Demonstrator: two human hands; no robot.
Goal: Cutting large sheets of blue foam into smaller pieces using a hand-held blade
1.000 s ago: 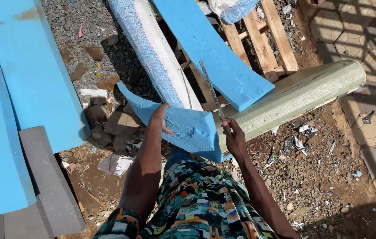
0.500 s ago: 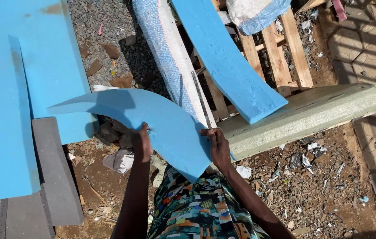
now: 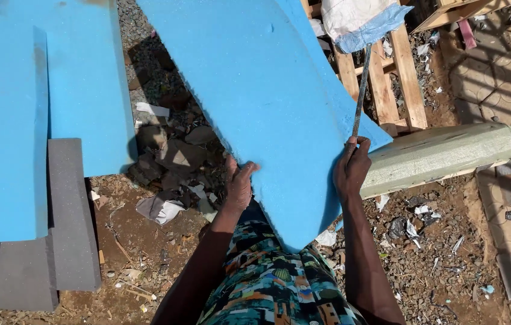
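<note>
Big curved blue foam sheet [image 3: 273,102] is gripped at its lower edge: left hand [image 3: 238,183] clamped on foam, right hand [image 3: 349,168] pinching foam plus thin metal blade [image 3: 361,90]. Cut judged done; sheet not yet set down.

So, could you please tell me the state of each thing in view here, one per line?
blue foam sheet: held up, curved, gripped at both edges.
left hand: gripping the sheet's left edge.
right hand: gripping the sheet's right edge and the blade.
long thin blade: upright, pointing away.
green roll: lying on its side.
wooden pallet: flat on the ground.
stacked foam slabs: lying flat, blue over grey.
</note>
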